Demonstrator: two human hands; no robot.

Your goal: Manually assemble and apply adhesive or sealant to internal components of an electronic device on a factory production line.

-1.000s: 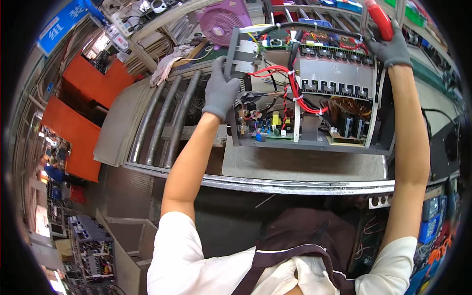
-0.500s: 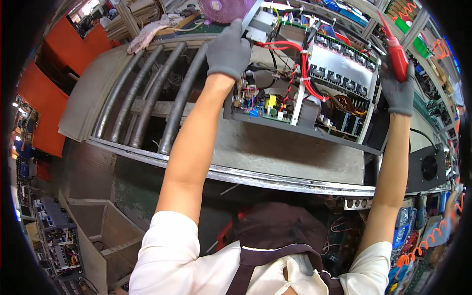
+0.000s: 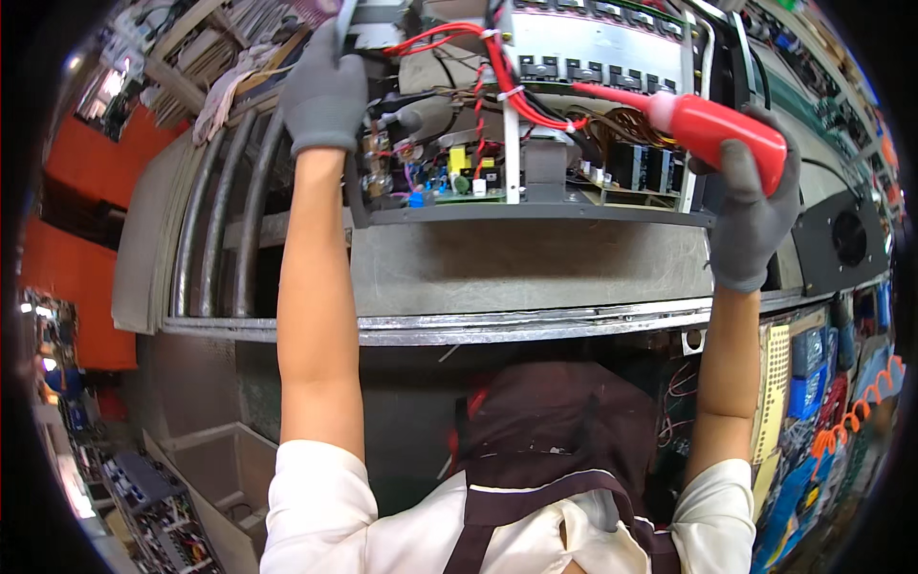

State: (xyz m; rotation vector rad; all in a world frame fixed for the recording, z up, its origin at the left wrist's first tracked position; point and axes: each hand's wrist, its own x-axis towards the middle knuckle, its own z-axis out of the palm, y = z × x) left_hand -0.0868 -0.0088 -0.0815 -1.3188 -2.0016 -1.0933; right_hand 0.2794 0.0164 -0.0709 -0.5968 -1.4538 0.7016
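An electronics chassis (image 3: 574,212) with a dark metal frame lies with its inside exposed, showing circuit boards, red cables (image 3: 521,96) and rows of black components on a pale metal plate (image 3: 602,43). My gloved left hand (image 3: 325,100) grips the upper left edge of this chassis, its fingertips partly hidden behind the metal. In my gloved right hand (image 3: 755,206) is a red squeeze bottle (image 3: 727,134), fingers wrapped round its body. The bottle's long thin nozzle points left, over the black components near the lower edge of the plate.
Under the chassis runs a roller conveyor with metal rollers (image 3: 218,220) and a front rail (image 3: 459,325). A black panel with a round fan (image 3: 846,239) stands at the right. Orange coiled hose (image 3: 841,411) hangs beside blue bins. Low on the left is an open box (image 3: 215,459).
My right hand has tipped the bottle from nozzle-up to pointing left over the chassis. The whole view has shifted, so the chassis appears higher and further left. My left hand stays at its edge.
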